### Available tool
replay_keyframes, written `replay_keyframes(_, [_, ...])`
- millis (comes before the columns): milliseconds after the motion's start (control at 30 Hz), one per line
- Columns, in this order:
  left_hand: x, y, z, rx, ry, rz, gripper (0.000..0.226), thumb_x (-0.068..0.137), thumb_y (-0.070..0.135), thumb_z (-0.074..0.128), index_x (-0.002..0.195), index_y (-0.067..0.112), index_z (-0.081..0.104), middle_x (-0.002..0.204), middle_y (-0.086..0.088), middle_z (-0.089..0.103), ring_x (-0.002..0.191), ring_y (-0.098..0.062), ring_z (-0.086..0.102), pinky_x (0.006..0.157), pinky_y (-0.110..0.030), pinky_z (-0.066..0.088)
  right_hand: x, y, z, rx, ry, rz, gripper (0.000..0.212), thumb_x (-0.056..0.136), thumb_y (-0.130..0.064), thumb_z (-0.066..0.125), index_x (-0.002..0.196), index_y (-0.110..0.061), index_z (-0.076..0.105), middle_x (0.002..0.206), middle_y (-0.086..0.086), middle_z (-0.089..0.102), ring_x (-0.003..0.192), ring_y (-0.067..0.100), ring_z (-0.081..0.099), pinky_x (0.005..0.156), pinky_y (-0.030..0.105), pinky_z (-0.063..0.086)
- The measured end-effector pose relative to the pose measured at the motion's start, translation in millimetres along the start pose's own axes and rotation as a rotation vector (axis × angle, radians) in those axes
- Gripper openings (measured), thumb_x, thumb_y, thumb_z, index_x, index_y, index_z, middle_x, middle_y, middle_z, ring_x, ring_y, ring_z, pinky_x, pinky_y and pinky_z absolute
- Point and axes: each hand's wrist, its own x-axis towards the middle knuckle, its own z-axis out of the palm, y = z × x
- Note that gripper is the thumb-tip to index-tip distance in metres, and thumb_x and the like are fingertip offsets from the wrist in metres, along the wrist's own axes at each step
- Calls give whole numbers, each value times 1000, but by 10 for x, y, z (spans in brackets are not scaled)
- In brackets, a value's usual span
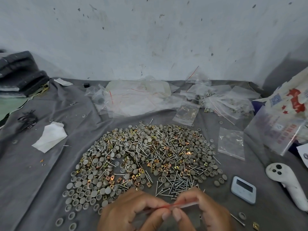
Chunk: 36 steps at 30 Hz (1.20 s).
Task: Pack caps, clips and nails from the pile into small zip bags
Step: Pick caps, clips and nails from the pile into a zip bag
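Zip bag [179, 205], small and clear with a red seal line, sits at the near edge of the scene, held between both hands just in front of the pile [143, 157] of grey caps, brass clips and nails on the grey cloth [41, 172] that covers the desk. The left hand [131, 212] pinches the bag's top at its left end with thumb and forefinger curled onto the strip; the right hand [203, 209] does the same further right, so each grip is closed tight on the seal and holds nothing else. It looks like the mouth is being pressed shut or pulled apart; which one cannot be told, and the bag's body is hidden behind the fingers, so its contents cannot be seen.

The main risk, as I judge it, is a seal that catches only partway: if the pinch skips a stretch of the strip, small parts could leak out later. A nail point could also pierce the thin film if the bag is squeezed hard. The hands hang just above loose nails [176, 185], so a slip could scatter them or tip parts back into the pile. Empty bags [231, 142] lie to the far right, with filled ones [216, 99] beyond.
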Motion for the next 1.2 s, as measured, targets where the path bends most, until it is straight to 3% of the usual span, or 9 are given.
replay_keyframes(133, [28,-21,34,1,39,77,18,92,55,59,96,39,65,74,33,61,65,17,54,63,-8,48,-137,-56,133,-100,124,-93,7,79,-43,65,83,-37,63,69,-21,63,64,-8,61,63,1,42])
replay_keyframes(233, [58,-17,29,6,23,84,20,94,56,56,93,37,63,67,24,63,61,15,53,66,-14,52,-227,26,113,15,132,-142,11,81,-46,67,83,-36,63,70,-21,63,65,-6,63,63,3,43])
replay_keyframes(333, [48,9,-5,-76,-26,-18,26,90,64,57,97,41,67,72,22,67,65,10,62,61,-26,56,-212,-1,68,43,100,-81,19,86,-56,64,84,-37,64,72,-18,65,67,-4,64,65,5,45])
replay_keyframes(400, [-13,22,-10,-137,14,-122,29,81,71,62,96,48,71,76,20,70,69,1,68,62,-25,56,-214,19,61,6,106,-99,14,84,-52,66,85,-39,64,73,-18,65,67,-4,64,64,7,46])
replay_keyframes(500, [-58,12,-14,-139,25,-145,30,77,74,63,91,49,71,74,17,71,68,-4,70,63,-28,57,-232,22,56,80,98,-38,25,87,-63,61,85,-39,66,72,-13,66,63,2,65,57,18,50])
replay_keyframes(633, [7,39,-36,-20,6,-113,31,85,68,56,89,40,67,73,22,67,66,5,66,57,-12,52,-217,-2,51,26,127,-64,13,84,-53,65,83,-40,64,69,-15,64,64,-1,64,60,9,46])
replay_keyframes(833, [-4,49,-67,-175,4,-200,32,80,72,60,93,44,71,76,23,70,67,3,68,61,-9,51,-234,50,-6,46,138,-54,8,78,-44,66,83,-37,65,70,-18,65,63,-2,63,64,6,44])
replay_keyframes(1000, [13,61,-72,-23,15,-146,31,87,69,52,87,41,65,77,27,65,66,12,62,60,3,41,-196,69,-30,26,117,-73,8,77,-42,67,83,-38,64,71,-19,64,63,-4,62,65,4,43])
replay_keyframes(1200, [-11,28,-65,-123,24,-180,31,84,69,57,92,41,69,76,27,65,65,9,63,59,-2,44,-212,156,-49,89,124,-29,10,76,-45,66,86,-42,66,73,-19,68,66,-2,65,66,10,47])
